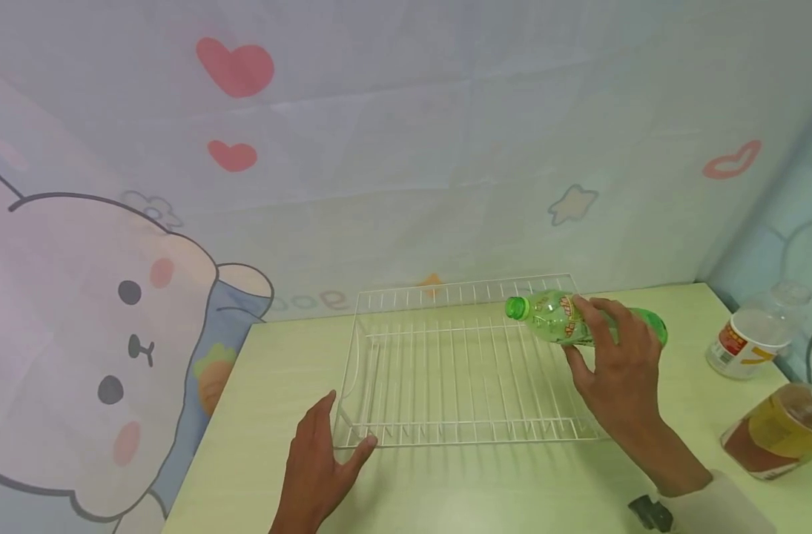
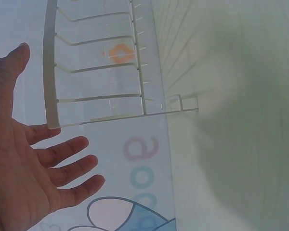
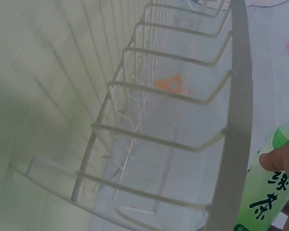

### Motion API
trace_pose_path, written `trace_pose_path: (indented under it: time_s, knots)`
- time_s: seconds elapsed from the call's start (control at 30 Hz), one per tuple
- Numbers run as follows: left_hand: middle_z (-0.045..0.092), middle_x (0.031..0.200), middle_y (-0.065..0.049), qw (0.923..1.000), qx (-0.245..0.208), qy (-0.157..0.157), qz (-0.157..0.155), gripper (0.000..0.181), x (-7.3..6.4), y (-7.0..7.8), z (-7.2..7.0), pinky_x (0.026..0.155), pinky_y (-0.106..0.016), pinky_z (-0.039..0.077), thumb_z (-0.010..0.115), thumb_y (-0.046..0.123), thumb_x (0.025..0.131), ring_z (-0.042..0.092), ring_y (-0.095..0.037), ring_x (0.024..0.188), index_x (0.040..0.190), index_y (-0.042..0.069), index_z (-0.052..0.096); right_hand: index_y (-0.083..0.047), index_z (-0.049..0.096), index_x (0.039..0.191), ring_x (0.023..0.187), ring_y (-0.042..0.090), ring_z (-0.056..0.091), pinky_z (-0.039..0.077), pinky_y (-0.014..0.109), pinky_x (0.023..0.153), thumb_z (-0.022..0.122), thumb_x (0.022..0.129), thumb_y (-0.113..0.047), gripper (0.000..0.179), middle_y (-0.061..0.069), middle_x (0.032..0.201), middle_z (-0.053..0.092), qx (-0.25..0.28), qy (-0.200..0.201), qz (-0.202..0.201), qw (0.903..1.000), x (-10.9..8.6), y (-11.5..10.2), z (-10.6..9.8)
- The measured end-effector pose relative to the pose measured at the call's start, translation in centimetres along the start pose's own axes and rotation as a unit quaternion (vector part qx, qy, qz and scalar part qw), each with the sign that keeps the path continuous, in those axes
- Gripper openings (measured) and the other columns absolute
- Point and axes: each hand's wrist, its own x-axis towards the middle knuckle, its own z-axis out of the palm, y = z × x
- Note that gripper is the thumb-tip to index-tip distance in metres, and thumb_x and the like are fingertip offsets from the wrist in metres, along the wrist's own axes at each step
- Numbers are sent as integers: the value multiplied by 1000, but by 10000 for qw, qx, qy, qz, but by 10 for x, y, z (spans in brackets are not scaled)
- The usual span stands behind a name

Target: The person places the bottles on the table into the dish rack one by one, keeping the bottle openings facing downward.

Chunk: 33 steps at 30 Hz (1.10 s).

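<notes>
A white wire dish rack (image 1: 466,443) stands on the pale green table, its bars visible in all three views. My left hand (image 1: 315,467) is at the rack's front left corner, fingers spread and relaxed; in the left wrist view the index fingertip meets the rim, though contact is hard to confirm. Over the rack's right side, my right hand (image 1: 619,371) grips a green plastic tea bottle (image 1: 552,315) around its middle. The bottle lies on its side in the grip, green cap pointing left. The right wrist view shows the thumb against the bottle's label (image 3: 267,197).
To the right stand a clear-topped container with a white label (image 1: 749,345) and, nearer, a bottle of brown drink with a yellow label (image 1: 782,430). A cartoon-printed cloth (image 1: 406,185) hangs behind the table (image 1: 279,415) and along its sides.
</notes>
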Motion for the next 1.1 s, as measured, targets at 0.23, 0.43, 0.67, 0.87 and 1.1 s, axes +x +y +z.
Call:
trace_pose_path:
  time_s: [0.23, 0.43, 0.67, 0.87, 1.1]
  knots:
    - [50, 141, -18, 9987, -171, 357, 308, 84, 4, 2, 0, 95, -62, 40, 78, 46, 83, 48, -38, 128, 146, 5, 40, -12, 54, 136, 117, 44, 50, 32, 68, 96, 89, 63, 3, 82, 19, 127, 52, 8, -23, -315, 9995, 0, -14, 4]
    - [53, 137, -18, 9935, -425, 786, 711, 79, 7, 3, -1, 98, -59, 39, 83, 37, 80, 48, -38, 126, 141, 2, 47, -13, 55, 136, 124, 45, 48, 30, 69, 99, 87, 66, 3, 79, 19, 128, 53, 76, -207, -630, 9978, 0, -27, 7]
    - [52, 138, -16, 9937, -513, 664, 748, 75, 10, 7, -1, 98, -59, 38, 83, 36, 81, 47, -37, 128, 139, 4, 50, -15, 58, 133, 124, 43, 49, 30, 70, 99, 87, 65, 3, 76, 16, 127, 55, 292, -149, -799, 9963, -5, -43, 12]
    - [49, 141, -18, 9945, -668, 432, 684, 79, 13, 14, 2, 100, -61, 36, 82, 38, 82, 43, -37, 133, 143, 7, 45, -18, 57, 135, 127, 44, 47, 27, 71, 102, 86, 67, 2, 76, 16, 130, 54, 395, -361, -887, 9946, -10, -50, 15]
    - [54, 139, -11, 9913, -766, 456, 964, 77, 16, 24, 7, 101, -57, 37, 83, 37, 81, 46, -32, 132, 141, 6, 46, -21, 57, 135, 129, 43, 46, 26, 72, 103, 82, 71, 3, 73, 14, 131, 54, 439, -560, -1021, 9922, -16, -57, 22]
